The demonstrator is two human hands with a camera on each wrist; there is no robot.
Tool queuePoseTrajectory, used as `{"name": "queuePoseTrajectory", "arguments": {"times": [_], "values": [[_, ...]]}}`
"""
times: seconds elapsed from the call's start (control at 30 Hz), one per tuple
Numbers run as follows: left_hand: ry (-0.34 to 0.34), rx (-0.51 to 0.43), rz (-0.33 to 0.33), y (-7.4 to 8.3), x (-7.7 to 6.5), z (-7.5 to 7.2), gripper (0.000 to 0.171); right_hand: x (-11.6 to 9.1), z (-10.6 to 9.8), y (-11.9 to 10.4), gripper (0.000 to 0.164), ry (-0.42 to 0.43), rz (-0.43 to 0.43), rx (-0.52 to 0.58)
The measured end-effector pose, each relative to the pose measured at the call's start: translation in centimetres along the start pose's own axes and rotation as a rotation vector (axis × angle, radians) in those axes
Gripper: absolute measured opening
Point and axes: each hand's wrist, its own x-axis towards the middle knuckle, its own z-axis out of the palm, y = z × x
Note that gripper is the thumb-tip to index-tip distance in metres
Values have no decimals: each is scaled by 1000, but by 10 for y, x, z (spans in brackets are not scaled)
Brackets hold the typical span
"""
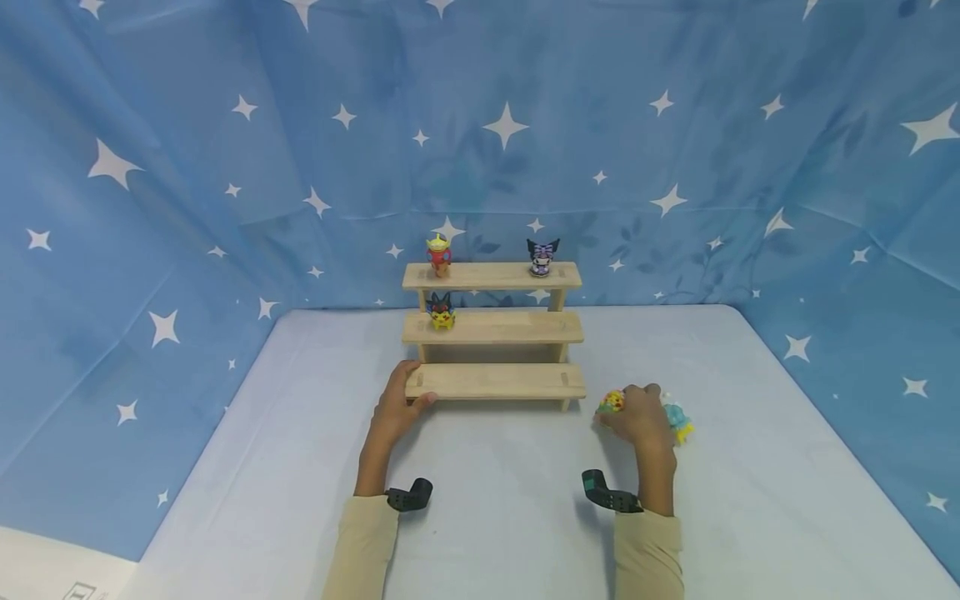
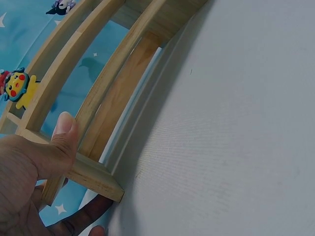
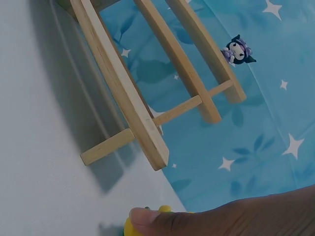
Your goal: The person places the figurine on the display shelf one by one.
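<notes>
Head view, bottom-left corner: grey outlined box mark (image 1: 78, 592) on white surface (image 1: 56, 558), cut off by frame edge. Character inside looks like I or 1, can't tell which. Faint print (image 1: 103, 596) just right of it, illegible. No readable words.

The stepped stand (image 1: 495, 381) is pale, matt wood, its grain visible. At its 1 o'clock, the black-eared figurine (image 1: 542, 258) looks like smooth plastic, as does the yellow figurine (image 1: 612, 401) towards 4 o'clock. At 12 o'clock hangs the backdrop (image 1: 570, 142), creased cloth; the surface (image 1: 510, 500) looks matt. The sleeves (image 1: 360, 542), at 7 and 5 o'clock, are soft, matt cloth.
</notes>
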Motion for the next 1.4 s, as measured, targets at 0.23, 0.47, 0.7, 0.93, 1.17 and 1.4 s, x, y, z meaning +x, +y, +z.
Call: {"name": "queuePoseTrajectory", "arguments": {"times": [0.23, 0.47, 0.7, 0.93, 1.17, 1.4], "values": [[6, -1, 5, -2, -1, -1, 70, 2, 0, -1, 70, -29, -7, 53], [14, -13, 21, -2, 0, -1, 71, 2, -1, 0, 70, -90, -11, 126], [17, -8, 28, -3, 0, 0, 72, 2, 0, 3, 67, -117, -33, 213], [11, -9, 27, -4, -1, 0, 70, 4, 7, 11, 72, -90, -36, 223], [8, -9, 24, -3, -1, 1, 71, 8, 7, 8, 68, -32, -91, 380], [10, -3, 38, -3, 0, 1, 70, 11, 6, 5, 72, -9, -131, 493]]}}
